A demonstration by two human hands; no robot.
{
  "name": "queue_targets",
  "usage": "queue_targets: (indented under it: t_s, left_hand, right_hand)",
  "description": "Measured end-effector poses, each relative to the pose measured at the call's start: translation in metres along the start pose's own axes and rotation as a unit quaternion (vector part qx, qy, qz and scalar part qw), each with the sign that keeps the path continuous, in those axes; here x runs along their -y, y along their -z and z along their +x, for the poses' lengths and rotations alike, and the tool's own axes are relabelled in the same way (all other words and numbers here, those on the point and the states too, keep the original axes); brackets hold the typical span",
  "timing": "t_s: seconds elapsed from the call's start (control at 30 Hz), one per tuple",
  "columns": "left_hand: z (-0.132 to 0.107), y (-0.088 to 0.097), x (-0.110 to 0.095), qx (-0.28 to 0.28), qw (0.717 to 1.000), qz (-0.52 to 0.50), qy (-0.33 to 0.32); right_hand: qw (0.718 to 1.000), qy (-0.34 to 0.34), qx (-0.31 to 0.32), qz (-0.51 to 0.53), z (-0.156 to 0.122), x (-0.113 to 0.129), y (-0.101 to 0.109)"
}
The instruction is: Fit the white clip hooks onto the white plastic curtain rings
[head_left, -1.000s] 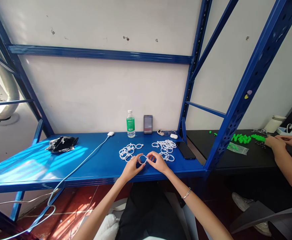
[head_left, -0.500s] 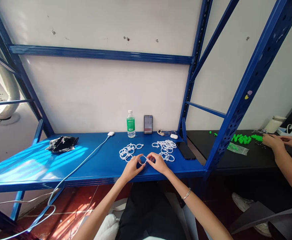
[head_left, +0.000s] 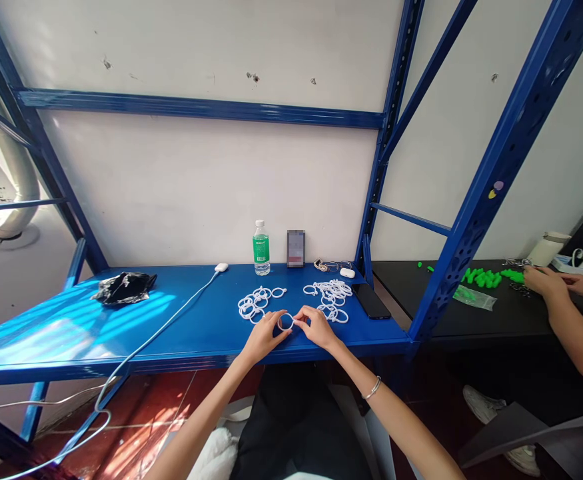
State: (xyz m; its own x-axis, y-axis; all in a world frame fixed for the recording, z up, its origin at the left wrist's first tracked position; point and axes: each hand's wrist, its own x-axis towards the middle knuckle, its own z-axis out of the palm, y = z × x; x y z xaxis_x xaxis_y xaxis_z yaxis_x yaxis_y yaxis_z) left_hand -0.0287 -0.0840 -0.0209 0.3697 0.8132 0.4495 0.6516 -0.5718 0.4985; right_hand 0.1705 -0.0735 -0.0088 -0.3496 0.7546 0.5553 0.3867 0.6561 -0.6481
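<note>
Both of my hands pinch one white plastic ring just above the blue shelf. My left hand grips its left side with closed fingers. My right hand grips its right side, thumb and fingers pressed together. A pile of white rings lies just behind my left hand. A second, denser pile of rings lies behind my right hand.
At the back stand a green-labelled water bottle, a phone and an earbud case. A white cable crosses the shelf; a black bag lies left. Another person's hands work among green parts on the black table at right.
My hands and the ring have barely shifted. The other person's hands on the right have moved slightly back toward the green parts.
</note>
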Motion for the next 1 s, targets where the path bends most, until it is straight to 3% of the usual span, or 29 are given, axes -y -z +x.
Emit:
queue_targets:
  t_s: [0.53, 1.0]
  left_hand:
    - [0.0003, 0.0037, -0.0036, 0.012, 1.000, 0.003, 0.007]
    - [-0.0004, 0.0032, -0.0028, -0.013, 1.000, 0.010, 0.011]
  right_hand:
    - [1.000, 0.014, -0.008, -0.009, 0.0000, -0.0002, 0.0003]
    - [0.999, 0.023, -0.011, -0.025, 0.0003, -0.0016, -0.0010]
